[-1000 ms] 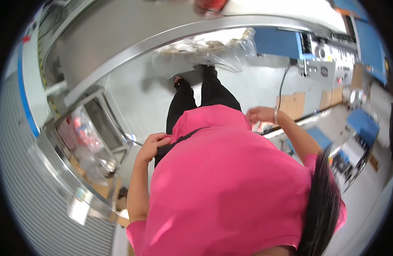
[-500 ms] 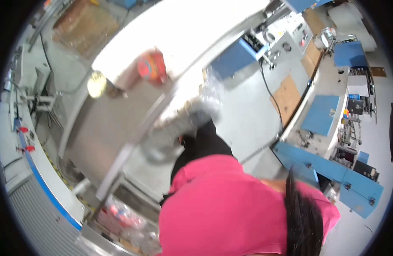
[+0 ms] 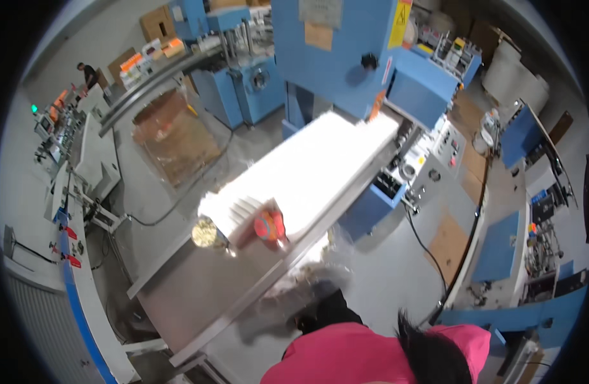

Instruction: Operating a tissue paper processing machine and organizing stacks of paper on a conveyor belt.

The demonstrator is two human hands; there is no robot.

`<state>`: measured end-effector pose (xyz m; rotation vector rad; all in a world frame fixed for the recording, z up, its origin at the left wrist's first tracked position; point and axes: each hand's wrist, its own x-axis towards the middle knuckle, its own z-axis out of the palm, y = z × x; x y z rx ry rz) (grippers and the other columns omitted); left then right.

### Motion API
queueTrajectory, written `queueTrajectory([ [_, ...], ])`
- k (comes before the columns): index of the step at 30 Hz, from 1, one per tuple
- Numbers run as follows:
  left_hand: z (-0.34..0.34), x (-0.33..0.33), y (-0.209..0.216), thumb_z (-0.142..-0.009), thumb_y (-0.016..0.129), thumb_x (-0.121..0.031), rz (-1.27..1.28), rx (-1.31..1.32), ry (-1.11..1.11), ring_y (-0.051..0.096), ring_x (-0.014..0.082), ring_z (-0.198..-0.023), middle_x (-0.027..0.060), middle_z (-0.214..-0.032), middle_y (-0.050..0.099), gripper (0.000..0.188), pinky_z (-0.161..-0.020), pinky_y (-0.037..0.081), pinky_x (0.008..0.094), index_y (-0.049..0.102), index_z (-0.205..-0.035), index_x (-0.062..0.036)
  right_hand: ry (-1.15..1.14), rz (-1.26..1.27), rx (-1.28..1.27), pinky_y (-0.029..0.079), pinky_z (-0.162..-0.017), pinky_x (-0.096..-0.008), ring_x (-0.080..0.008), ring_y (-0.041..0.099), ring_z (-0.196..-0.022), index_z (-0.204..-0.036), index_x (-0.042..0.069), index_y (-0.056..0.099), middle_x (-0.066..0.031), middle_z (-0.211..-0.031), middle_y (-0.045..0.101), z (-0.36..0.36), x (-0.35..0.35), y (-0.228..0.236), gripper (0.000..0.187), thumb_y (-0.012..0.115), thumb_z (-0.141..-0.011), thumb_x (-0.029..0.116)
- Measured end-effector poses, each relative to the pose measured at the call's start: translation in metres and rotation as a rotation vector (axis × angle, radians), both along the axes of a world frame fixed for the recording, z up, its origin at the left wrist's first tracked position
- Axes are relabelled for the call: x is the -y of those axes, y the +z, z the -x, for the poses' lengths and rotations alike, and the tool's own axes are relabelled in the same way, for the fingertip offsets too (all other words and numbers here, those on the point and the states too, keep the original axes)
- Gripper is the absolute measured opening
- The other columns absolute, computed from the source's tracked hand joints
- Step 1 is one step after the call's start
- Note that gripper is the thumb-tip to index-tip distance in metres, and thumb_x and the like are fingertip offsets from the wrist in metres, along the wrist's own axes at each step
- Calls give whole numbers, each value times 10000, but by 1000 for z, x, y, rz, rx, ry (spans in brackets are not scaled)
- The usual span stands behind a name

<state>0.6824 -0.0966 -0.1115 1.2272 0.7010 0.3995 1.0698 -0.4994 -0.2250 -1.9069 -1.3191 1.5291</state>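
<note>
Neither of my hands shows; below the table's near edge only my pink top (image 3: 352, 355) and a black trouser leg (image 3: 337, 312) are in view. A long, glaring white stack (image 3: 307, 173) covers the far part of a metal table (image 3: 201, 288); its near end looks layered, like sheets. Against that end sits a red object with a coloured round face (image 3: 269, 226), its kind unclear. To its left, at the stack's corner, is a round pale-gold object (image 3: 205, 232). Clear plastic wrapping with something light inside (image 3: 307, 281) lies beside my leg, partly blurred.
A large blue machine (image 3: 336, 54) stands at the stack's far end, with a control panel (image 3: 445, 150) to its right. Flat brown board under plastic (image 3: 176, 137) and a cable lie on the floor. Blue-edged equipment (image 3: 77, 301) runs along the left. A person (image 3: 88, 75) is far off.
My view has swung up and away, bringing the blue machine and the far room into sight. The table, white stack and two small objects now appear lower in the picture.
</note>
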Motion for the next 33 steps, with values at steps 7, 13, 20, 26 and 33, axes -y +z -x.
queueTrajectory([
  [7,-24,-4,28,-879,606,-399,-68,8,-54,593,173,-826,54,-886,649,362,-731,487,329,629,-964,-48,59,32,155,508,-649,-341,-143,605,-803,-1013,104,633,-46,-873,654,-30,-6,3,295,647,-812,320],
  [13,33,49,21,-876,605,-411,27,-170,-59,594,174,-827,54,-886,649,371,-730,488,329,629,-958,-50,170,196,100,504,-658,-347,-147,605,-799,-1002,97,640,-58,-869,659,24,44,-36,311,645,-805,338],
  [20,199,153,41,-874,605,-426,217,-511,8,595,174,-827,55,-885,648,381,-728,490,330,629,-951,-53,421,398,-102,500,-669,-355,-153,605,-794,-988,89,648,-72,-863,664,184,121,-88,331,642,-796,358],
  [26,250,122,-5,-849,604,-511,352,-813,-264,608,148,-703,49,-775,639,455,-626,498,279,636,-869,-57,598,505,-89,497,-678,-362,-157,606,-790,-977,82,655,-84,-858,669,217,147,-95,350,640,-788,376],
  [33,68,39,122,-921,563,-231,-569,-402,-67,523,102,-644,11,-716,591,233,-597,424,246,639,-891,-13,187,-328,116,493,-634,-338,-248,639,-707,-770,55,603,-108,-782,654,155,-89,111,254,677,-780,297],
])
